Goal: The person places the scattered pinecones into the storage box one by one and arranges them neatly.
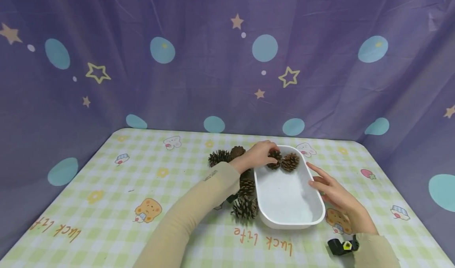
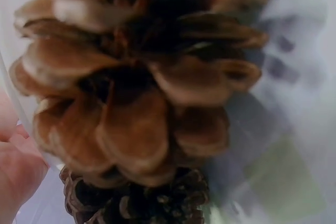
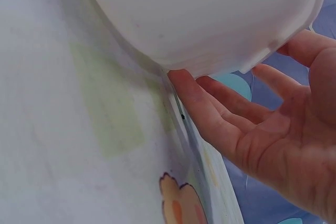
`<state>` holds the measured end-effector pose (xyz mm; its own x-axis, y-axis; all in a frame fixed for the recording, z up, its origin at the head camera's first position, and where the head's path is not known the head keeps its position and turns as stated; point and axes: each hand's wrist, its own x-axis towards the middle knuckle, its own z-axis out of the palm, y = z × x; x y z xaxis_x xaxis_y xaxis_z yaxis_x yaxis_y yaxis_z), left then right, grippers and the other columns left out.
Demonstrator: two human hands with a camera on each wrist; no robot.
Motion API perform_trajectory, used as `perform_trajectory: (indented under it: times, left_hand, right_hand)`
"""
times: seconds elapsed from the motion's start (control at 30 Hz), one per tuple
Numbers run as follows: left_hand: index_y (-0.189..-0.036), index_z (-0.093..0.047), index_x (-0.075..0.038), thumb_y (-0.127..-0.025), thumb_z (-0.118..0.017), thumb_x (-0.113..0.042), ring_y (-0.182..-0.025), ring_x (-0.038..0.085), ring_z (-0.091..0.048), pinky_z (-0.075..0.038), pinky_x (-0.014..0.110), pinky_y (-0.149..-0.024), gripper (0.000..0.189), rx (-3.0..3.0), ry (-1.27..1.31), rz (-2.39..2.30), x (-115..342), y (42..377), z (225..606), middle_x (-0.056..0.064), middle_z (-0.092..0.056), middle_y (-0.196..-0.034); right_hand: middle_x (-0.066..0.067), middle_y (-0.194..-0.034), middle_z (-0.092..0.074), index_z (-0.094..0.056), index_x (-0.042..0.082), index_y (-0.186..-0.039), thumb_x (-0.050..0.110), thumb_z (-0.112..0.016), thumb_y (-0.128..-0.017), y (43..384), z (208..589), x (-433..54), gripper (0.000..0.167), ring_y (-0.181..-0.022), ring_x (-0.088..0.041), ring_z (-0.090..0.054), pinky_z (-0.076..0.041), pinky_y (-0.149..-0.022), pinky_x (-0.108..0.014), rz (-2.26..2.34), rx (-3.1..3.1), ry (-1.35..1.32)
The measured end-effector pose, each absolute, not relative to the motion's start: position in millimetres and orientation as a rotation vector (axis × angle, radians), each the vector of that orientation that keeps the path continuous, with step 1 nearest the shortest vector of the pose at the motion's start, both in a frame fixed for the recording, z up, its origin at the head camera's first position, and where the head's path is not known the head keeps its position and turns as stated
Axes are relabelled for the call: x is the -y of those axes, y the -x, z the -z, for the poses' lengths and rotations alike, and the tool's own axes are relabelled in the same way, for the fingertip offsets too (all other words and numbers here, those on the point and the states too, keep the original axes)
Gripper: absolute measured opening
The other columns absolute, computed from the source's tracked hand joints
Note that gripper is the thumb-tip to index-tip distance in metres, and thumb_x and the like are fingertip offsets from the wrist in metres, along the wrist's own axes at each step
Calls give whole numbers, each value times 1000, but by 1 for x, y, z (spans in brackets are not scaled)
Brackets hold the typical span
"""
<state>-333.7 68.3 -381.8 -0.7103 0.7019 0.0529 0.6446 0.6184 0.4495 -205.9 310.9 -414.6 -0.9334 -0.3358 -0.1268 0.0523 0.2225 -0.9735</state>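
In the head view a white tub (image 1: 284,197) stands on the table with two brown pinecones at its far end. My left hand (image 1: 261,154) reaches over the left rim, fingers curled round the left pinecone (image 1: 274,159). The other pinecone (image 1: 290,162) lies just right of it. Close up in the left wrist view, one pinecone (image 2: 131,129) fills most of the frame, with a second pinecone (image 2: 136,203) below it. My right hand (image 1: 334,191) rests against the tub's right side, thumb at the rim. Its fingers (image 3: 205,114) stretch along the outer wall in the right wrist view.
Left of the tub lie several more pinecones (image 1: 244,208), partly behind my left forearm. A black wrist strap (image 1: 343,246) sits on the right wrist. The green-checked tablecloth (image 1: 106,220) covers the table, and a purple curtain (image 1: 199,82) hangs behind it.
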Motion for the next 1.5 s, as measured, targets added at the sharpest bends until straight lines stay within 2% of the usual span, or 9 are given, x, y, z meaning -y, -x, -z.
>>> perform_trajectory:
  times: [0.27, 0.6, 0.97, 1.37, 1.5]
  left_hand:
    - [-121, -56, -14, -86, -63, -24, -105, 13, -54, -46, 21, -84, 37, -2696, -1109, -680, -63, 333, 377, 1, -56, -117]
    - [-119, -58, -12, -86, -64, -22, -104, 15, -55, -46, 21, -83, 35, -2699, -1130, -703, -58, 332, 373, 1, -57, -114]
    - [-116, -59, -12, -87, -62, -20, -101, 14, -55, -46, 20, -81, 31, -2695, -1130, -664, -57, 325, 374, 1, -58, -112]
    - [-116, -59, -13, -87, -62, -23, -100, 12, -55, -45, 19, -81, 31, -2702, -1100, -685, -53, 324, 372, -1, -58, -112]
    - [-117, -59, -10, -88, -61, -21, -100, 14, -55, -46, 22, -82, 31, -2694, -1119, -739, -42, 322, 362, 3, -58, -113]
  right_hand:
    - [-33, -139, -25, -6, 22, -148, 22, -45, -96, 207, 414, -310, 65, -107, -18, -55, -50, -82, -46, 1765, -2187, 248]
    - [-35, -139, -24, -4, 20, -148, 22, -45, -96, 206, 411, -312, 66, -111, -25, -53, -50, -83, -47, 1760, -2195, 260]
    - [-33, -138, -26, -6, 23, -148, 25, -46, -96, 208, 413, -312, 66, -103, -12, -57, -51, -81, -44, 1745, -2203, 233]
    - [-34, -139, -24, -6, 22, -148, 24, -46, -96, 208, 414, -308, 66, -109, -21, -54, -50, -82, -47, 1746, -2205, 251]
    - [-33, -140, -23, -6, 22, -148, 24, -47, -96, 206, 413, -310, 66, -110, -22, -53, -50, -82, -45, 1736, -2226, 229]
